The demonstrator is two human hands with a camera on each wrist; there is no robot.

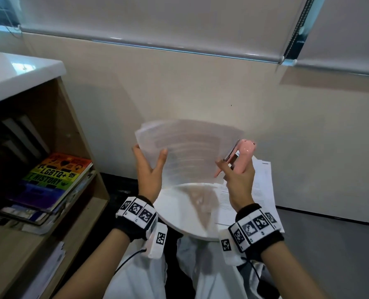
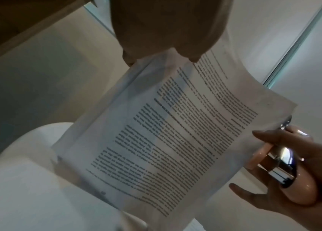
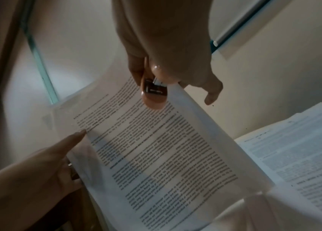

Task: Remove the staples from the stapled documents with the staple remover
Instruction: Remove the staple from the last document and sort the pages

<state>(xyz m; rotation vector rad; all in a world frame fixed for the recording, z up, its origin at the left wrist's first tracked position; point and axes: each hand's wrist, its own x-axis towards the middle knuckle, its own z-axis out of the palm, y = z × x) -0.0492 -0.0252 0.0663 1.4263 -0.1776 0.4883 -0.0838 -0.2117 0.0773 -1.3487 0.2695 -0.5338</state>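
A stapled document (image 1: 187, 147) of printed pages hangs in the air above a round white table (image 1: 179, 216), blurred in the head view. My left hand (image 1: 149, 167) grips its left edge, thumb on the front page. My right hand (image 1: 237, 175) holds a pink staple remover (image 1: 244, 156) with metal jaws against the document's right edge. In the left wrist view the printed page (image 2: 175, 132) runs down from my left hand to the pink staple remover (image 2: 286, 168). In the right wrist view the staple remover (image 3: 155, 93) lies on the page's (image 3: 156, 156) top edge. No staple shows clearly.
More printed sheets (image 1: 259, 190) lie on the table's right side, also as loose pages (image 3: 298, 156) in the right wrist view. A wooden shelf unit (image 1: 56, 147) with stacked books (image 1: 56, 178) stands at the left. A beige wall (image 1: 200, 93) is straight ahead.
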